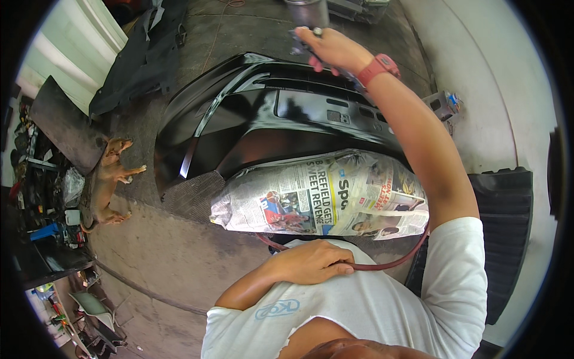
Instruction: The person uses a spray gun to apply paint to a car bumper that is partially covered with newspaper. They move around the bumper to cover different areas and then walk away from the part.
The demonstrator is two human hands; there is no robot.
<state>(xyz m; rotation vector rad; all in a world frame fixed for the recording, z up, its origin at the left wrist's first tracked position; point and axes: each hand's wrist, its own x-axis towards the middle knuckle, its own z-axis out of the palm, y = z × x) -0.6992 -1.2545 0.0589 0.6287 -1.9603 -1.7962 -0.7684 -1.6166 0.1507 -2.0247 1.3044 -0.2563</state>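
Note:
My right hand [338,49], with a red watch on its wrist, reaches out over the far side of a glossy black car body panel [251,113]. Its fingers are wrapped round a spray gun [299,40], partly hidden by the hand and blurred; a silver cup [308,13] shows just beyond it. Against my belly, my left hand [314,261] closes on a dark red hose [385,265], which curves up to the right under my right arm. Newspaper and clear plastic masking [323,194] covers the near part of the panel.
A brown dog [110,185] lies on the concrete floor at the left, beside cluttered tools and parts [45,179]. Black sheeting [140,57] hangs at the far left. On the right stand a ribbed black liner [502,233] and a pale wall [484,78].

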